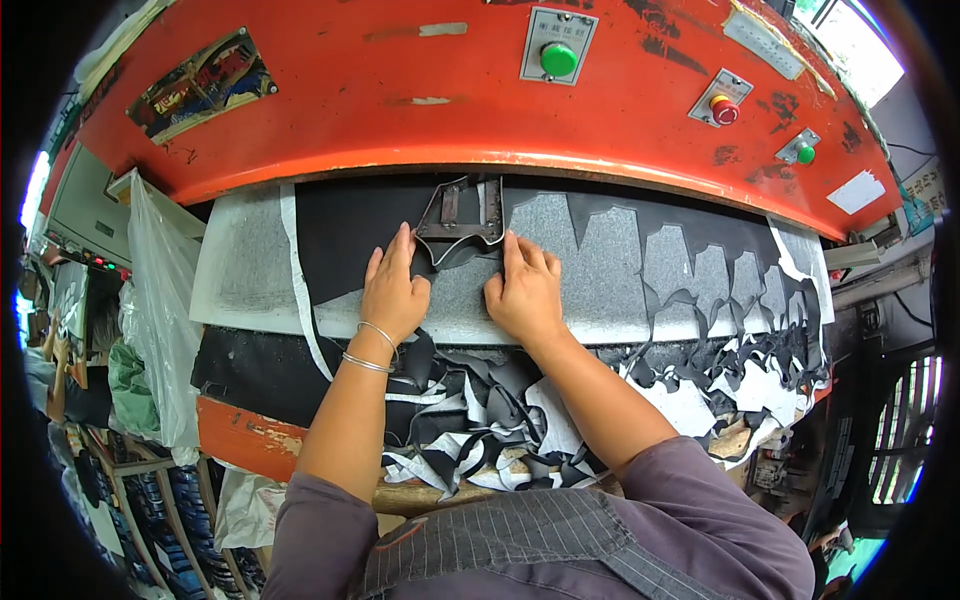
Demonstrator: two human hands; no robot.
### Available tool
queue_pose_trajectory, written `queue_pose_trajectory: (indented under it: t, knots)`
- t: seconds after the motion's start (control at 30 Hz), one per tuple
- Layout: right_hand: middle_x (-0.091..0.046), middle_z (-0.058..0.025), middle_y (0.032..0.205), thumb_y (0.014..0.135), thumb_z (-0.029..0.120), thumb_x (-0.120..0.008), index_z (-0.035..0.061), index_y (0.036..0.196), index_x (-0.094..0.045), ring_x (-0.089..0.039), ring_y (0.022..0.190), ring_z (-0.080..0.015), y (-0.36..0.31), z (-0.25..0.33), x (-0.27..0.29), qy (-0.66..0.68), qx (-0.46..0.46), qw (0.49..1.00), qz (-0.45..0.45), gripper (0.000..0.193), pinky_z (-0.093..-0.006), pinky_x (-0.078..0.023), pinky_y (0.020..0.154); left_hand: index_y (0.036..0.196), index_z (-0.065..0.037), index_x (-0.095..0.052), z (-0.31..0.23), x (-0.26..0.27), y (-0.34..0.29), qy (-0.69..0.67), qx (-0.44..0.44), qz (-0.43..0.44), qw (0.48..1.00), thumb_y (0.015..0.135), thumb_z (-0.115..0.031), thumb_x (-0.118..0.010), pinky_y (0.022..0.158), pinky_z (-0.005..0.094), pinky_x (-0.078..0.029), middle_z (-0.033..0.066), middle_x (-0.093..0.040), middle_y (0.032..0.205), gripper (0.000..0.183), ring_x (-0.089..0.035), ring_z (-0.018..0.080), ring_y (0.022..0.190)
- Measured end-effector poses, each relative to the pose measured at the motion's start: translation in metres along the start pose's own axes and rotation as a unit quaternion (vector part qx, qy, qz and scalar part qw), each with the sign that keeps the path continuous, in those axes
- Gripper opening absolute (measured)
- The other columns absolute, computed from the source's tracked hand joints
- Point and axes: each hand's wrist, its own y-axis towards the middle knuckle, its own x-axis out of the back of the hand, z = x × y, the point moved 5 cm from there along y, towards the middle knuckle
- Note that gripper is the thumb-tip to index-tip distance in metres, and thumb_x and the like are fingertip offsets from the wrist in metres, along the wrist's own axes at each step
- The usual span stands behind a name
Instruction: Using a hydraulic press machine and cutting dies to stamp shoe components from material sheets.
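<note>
A dark metal cutting die point(449, 207) with a curved lower wall and inner crossbars stands on a black sheet point(345, 235), close under the orange press. My left hand point(396, 290), with bangles at its wrist, has its fingers against the die's lower left side. My right hand point(527, 288) touches the lower right corner with its index finger extended and the other fingers bent. Between them the two hands hold the die. To the right, the sheet has a row of cut-out gaps that bare the speckled grey cutting board point(250, 265).
The orange press beam point(330, 100) spans the far side, carrying a green button point(558, 60), a red knob point(725, 110) and a smaller green button point(805, 154). Black and white scraps point(540, 415) pile along the near edge. Clear plastic point(165, 300) hangs at left.
</note>
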Motion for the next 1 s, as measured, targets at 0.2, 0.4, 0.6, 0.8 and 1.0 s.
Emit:
queue_pose_trajectory:
  t: [0.2,0.4,0.6,0.8,1.0]
  knots:
    - [-0.06,-0.024,0.112,0.074,0.016,-0.056,-0.0117,0.122,-0.052,-0.054,0.109,-0.0327,-0.003,-0.003,0.004,0.002,0.013,1.0,-0.014,0.056,-0.0442,-0.036,0.096,0.145,0.002,-0.023,-0.005,-0.001,0.0,-0.002,0.014,0.017,1.0,0.079,-0.01,-0.046,0.115,0.0425,-0.019,0.0171,-0.047,0.14,0.071,-0.038,0.0263,0.134]
    - [-0.051,-0.0255,0.13,0.083,0.028,-0.062,-0.0038,0.133,-0.045,-0.046,0.124,-0.0382,-0.009,-0.025,0.046,0.204,-0.067,0.976,0.043,0.062,-0.0441,-0.031,0.107,0.139,0.001,-0.039,-0.018,0.021,-0.018,-0.103,0.058,-0.073,0.99,0.078,-0.011,-0.055,0.109,0.0399,-0.031,0.0214,-0.05,0.134,0.064,-0.043,0.0335,0.129]
    - [-0.048,-0.0161,0.134,0.101,0.028,-0.038,-0.006,0.133,-0.044,-0.043,0.126,-0.0233,0.002,-0.152,0.299,0.229,-0.022,0.86,-0.455,0.047,-0.0383,-0.029,0.109,0.096,0.0,-0.067,-0.169,0.069,-0.008,-0.286,-0.063,-0.092,0.952,0.089,-0.014,-0.063,0.068,0.0276,-0.051,0.0118,-0.069,0.083,0.017,-0.066,0.0215,0.073]
    - [-0.016,-0.0259,0.153,0.099,0.051,-0.031,-0.0071,0.144,-0.024,-0.014,0.144,-0.0327,0.026,-0.28,0.386,-0.069,-0.206,0.822,-0.527,0.074,-0.0403,-0.013,0.115,0.07,0.002,-0.057,-0.269,0.122,0.029,-0.084,-0.234,-0.155,0.956,0.09,-0.018,-0.06,0.057,0.0393,-0.043,0.0171,-0.056,0.065,0.029,-0.055,0.0329,0.06]
    - [-0.012,-0.0206,0.155,0.099,0.046,-0.038,-0.0032,0.147,-0.017,-0.013,0.144,-0.0291,-0.046,-0.234,0.378,0.167,-0.154,0.865,-0.447,0.072,-0.0392,-0.012,0.115,0.067,0.0,-0.055,-0.224,0.113,-0.072,-0.067,-0.127,-0.009,0.99,0.09,-0.026,-0.058,0.058,0.0433,-0.042,0.0188,-0.053,0.066,0.035,-0.053,0.0384,0.063]
